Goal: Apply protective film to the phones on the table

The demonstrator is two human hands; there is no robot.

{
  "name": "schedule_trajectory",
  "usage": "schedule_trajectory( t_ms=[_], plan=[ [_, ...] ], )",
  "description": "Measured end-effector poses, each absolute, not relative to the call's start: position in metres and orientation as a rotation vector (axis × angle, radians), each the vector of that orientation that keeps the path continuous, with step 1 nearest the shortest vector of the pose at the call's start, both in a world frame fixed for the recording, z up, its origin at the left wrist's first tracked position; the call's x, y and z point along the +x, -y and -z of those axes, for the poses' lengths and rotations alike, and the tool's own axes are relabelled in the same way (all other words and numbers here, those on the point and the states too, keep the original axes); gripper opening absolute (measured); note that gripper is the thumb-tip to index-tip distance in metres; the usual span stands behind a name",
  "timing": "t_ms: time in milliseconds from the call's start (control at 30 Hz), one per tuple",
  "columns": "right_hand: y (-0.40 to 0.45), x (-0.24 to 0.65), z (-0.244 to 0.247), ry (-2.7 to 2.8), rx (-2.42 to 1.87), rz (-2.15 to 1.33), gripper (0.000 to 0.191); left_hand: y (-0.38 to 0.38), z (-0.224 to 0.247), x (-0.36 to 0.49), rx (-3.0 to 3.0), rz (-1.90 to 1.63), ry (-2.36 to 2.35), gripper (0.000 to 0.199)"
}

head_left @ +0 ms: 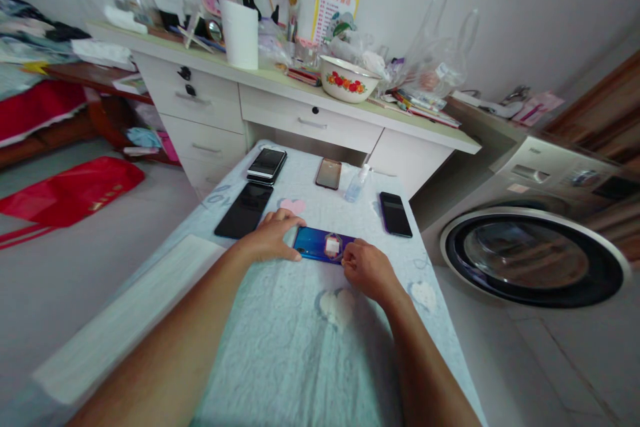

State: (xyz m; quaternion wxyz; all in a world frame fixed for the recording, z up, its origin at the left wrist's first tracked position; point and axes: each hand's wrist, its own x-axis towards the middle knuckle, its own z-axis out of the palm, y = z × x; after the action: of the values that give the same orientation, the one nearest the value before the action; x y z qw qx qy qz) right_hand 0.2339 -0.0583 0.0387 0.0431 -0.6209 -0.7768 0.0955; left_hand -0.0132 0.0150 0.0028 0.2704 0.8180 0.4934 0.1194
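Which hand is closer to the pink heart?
Left: the left hand is just beside the pink heart; the right hand is farther away, at the right end of the blue phone.

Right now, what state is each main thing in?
Blue phone: back up.
Left hand: gripping the phone's left end.
Right hand: curled at its right end.
Black phone at right: screen up, dark.
Large black device: screen up, dark.
Phone stack: top screen up.
Phone case: flat.
Bottle: standing or lying, unclear.
Middle drawer: shut.
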Motion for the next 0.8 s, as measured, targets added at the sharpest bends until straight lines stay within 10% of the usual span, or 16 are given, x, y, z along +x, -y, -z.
schedule_trajectory(
  t_ms=[800],
  plan=[
    [0.052, 0.225, -0.02, 2.316, -1.581, -0.378, 0.02, -0.013, -0.006, -0.013, 2.205, -0.311, -1.342, 0.073]
  ],
)
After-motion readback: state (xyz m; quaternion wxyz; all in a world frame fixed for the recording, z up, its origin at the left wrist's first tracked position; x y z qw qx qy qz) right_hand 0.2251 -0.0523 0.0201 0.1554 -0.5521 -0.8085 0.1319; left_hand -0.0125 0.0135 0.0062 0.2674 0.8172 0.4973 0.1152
